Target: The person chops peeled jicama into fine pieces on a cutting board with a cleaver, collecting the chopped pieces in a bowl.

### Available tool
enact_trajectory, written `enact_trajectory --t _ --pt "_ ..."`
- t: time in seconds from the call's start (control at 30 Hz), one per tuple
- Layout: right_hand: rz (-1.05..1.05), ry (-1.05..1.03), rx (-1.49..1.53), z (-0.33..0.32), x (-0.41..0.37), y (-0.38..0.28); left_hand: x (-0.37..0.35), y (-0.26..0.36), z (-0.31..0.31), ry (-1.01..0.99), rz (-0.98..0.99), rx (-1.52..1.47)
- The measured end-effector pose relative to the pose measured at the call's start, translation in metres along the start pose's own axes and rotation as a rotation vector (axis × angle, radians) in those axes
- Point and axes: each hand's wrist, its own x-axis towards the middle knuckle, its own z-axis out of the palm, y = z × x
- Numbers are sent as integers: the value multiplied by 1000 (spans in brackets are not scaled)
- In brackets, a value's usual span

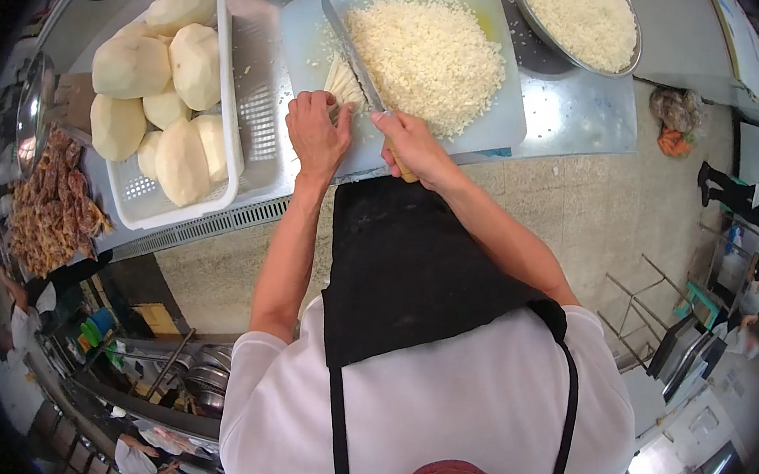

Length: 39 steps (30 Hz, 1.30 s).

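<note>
My right hand (416,150) grips the wooden handle of a kitchen knife (352,54), whose long blade points away from me over a pale cutting board (502,126). Curled fingers of my left hand (316,137) press on a small bundle of pale vegetable strips (343,82), left of the blade. The strips lie close against the blade; some are hidden by my fingers. Right of the knife spreads a broad heap of finely chopped pale vegetable (426,61).
A white plastic basket (233,134) at the left holds several large peeled pale root vegetables (197,68). At the top right stands a metal bowl (541,36) of chopped pieces. Brown food (52,208) is piled at far left. Other people (749,195) are around the room.
</note>
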Motion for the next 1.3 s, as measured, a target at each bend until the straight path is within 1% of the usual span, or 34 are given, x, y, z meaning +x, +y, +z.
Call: enact_trajectory --t 0.07,0.13,0.17,0.2,0.23,0.3,0.33,0.37,0.43,0.47,0.53,0.57,0.63,0.73,0.83,0.87,0.9,0.93,0.97,1.03,1.13,1.27,1.3 --pt "-29 22 -42 -5 -3 -7 -1 -6 3 19 32 23" --pt "5 12 -175 -12 -12 -19 2 -10 2 28 66 45" --pt "5 12 -174 -15 -16 -23 7 -12 3 80 74 34" --pt "4 3 -253 -18 -20 -27 13 -13 5 131 82 22" --pt "4 -6 -333 -20 -22 -30 22 -17 12 131 81 22" --pt "-25 -16 -363 -22 -24 -32 40 -20 24 182 67 0" --pt "-59 -24 -392 -23 -25 -34 41 -20 25 51 45 13" --pt "-63 -27 -399 -24 -26 -37 40 -20 25 59 42 14" --pt "-92 -14 -397 -24 -28 -43 42 -22 25 -6 87 -31" --pt "-92 -14 -396 -25 -30 -44 42 -23 27 -6 88 -30" --pt "-79 -38 -427 -26 -33 -45 42 -16 30 73 -7 -78" --pt "-78 -36 -425 -25 -26 -40 41 -13 32 71 -6 -79" --pt "-100 -87 -448 -23 -6 -30 37 -10 41 79 53 108" --pt "-48 -74 -441 -22 5 -38 37 -9 41 102 68 93" --pt "-38 -69 -475 -21 -17 -53 35 -9 43 111 50 95" --pt "-32 -67 -472 -21 -9 -44 33 -9 42 104 51 92" --pt "-79 -75 -471 -21 6 -29 33 -9 41 95 43 82" --pt "-130 -83 -471 -19 11 -29 34 -8 41 89 37 72" --pt "-134 -79 -471 -23 12 -30 36 -8 41 93 42 70" --pt "-11 -95 -466 -24 1 -50 36 -8 42 152 56 44" --pt "-45 -122 -443 -20 -9 -46 33 -10 43 96 27 69" --pt "-82 -103 -460 -25 12 -32 34 -14 43 112 72 65" --pt "-47 -106 -469 -24 -5 -49 33 -16 44 165 81 1"
